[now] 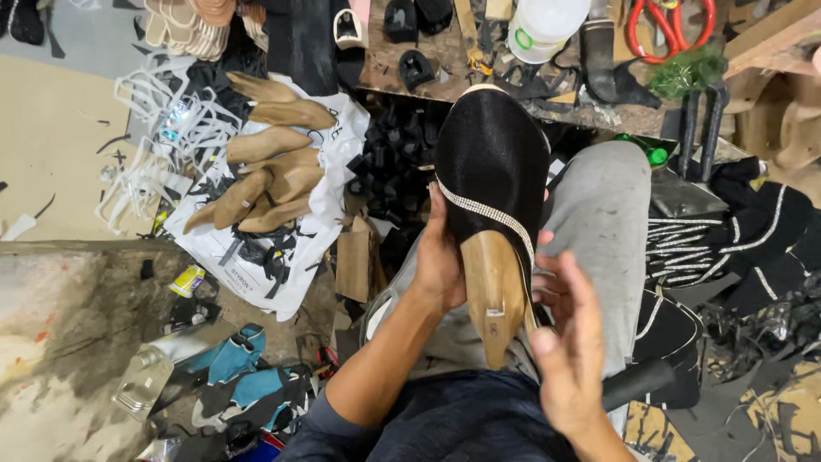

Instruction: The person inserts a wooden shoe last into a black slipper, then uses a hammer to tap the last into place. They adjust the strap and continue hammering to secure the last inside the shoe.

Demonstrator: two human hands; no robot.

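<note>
- The floor (60, 145) is bare and pale on the far left, stained and rough nearer the person, and carries most of the clutter.
- The table (402, 68) is dark, worn wood across the top, littered with scraps, a white plastic tub (540, 26) and red-handled scissors (671, 26) toward its right end.
- The white plastic bag (295, 248) lies crumpled on the floor by the table's near edge, with a heap of smooth tan wooden shoe lasts (269, 167) piled on it.
- The grey trouser leg (599, 214) is soft, smudged cloth and makes the lap under the work.
- The black shoe upper (492, 162), of a fine ribbed, slightly shiny fabric, is stretched round and domed over a wooden last (492, 295); a thin glittering studded strip crosses it slantwise. It rests on the lap, toe toward the table's near edge, and the last's bare tan heel points at the person.
- The left hand (438, 261) clasps the left side of the last, fingers curled shut around it.
- The right hand (569, 342) hovers just beside the last's heel, fingers spread open, holding nothing.
</note>
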